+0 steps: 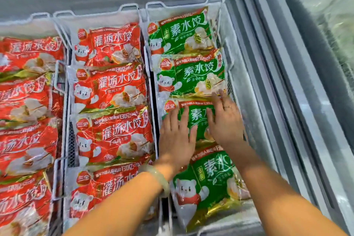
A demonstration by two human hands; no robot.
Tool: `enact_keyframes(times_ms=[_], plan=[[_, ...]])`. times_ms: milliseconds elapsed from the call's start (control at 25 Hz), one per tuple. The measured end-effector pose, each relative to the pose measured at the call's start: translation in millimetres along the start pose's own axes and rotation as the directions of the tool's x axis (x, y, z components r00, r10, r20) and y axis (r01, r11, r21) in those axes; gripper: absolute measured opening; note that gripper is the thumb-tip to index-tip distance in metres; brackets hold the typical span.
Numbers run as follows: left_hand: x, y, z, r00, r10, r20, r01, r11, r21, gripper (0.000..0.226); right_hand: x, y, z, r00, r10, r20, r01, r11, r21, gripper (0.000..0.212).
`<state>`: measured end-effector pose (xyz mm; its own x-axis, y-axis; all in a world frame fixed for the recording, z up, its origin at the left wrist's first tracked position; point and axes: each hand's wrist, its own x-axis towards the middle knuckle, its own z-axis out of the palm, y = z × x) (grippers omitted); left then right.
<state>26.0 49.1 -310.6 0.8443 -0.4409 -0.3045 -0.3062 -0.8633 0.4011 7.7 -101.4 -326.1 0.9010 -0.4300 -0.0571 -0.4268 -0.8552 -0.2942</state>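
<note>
Now, with left hand (177, 140) and right hand (226, 120) flat, fingers straight, on the green bag (197, 119) midway along the right basket (183, 5), press evenly and slide it square.

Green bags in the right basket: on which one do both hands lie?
The third green bag from the far end, just beyond the nearest green bag. Only it has the left hand and the right hand flat on its face.
</note>
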Motion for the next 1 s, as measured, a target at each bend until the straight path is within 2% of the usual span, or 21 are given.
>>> enact_keyframes(times_ms=[80,160,280,360,600,760,1000], plan=[[56,3,-13,0.997,-0.016,-0.08,0.015,1.0,-0.018,0.059,29,-6,7,0.991,-0.109,0.075,0.107,0.994,0.03,0.054],[98,-6,-14,0.998,-0.031,-0.047,0.033,0.998,0.044,0.058,51,-8,15,0.966,-0.15,0.212,0.149,0.989,0.018,0.057],[109,-29,5,0.993,-0.111,0.051,0.109,0.993,0.038,0.06,70,-4,28,0.904,-0.148,0.4,0.203,0.974,-0.1,0.064],[96,-38,19,0.987,-0.153,0.04,0.153,0.988,0.003,0.058,76,1,38,0.886,-0.124,0.447,0.213,0.965,-0.154,0.073],[103,-37,24,0.982,-0.187,-0.013,0.188,0.979,0.075,0.058,85,7,47,0.921,-0.137,0.365,0.194,0.973,-0.123,0.087],[98,-37,22,0.977,-0.212,0.008,0.21,0.97,0.122,0.057,79,2,43,0.918,-0.122,0.378,0.196,0.967,-0.165,0.08],[84,-41,-11,0.984,-0.171,0.042,0.165,0.979,0.116,0.058,60,-13,21,0.953,-0.075,0.294,0.133,0.974,-0.182,0.063]])
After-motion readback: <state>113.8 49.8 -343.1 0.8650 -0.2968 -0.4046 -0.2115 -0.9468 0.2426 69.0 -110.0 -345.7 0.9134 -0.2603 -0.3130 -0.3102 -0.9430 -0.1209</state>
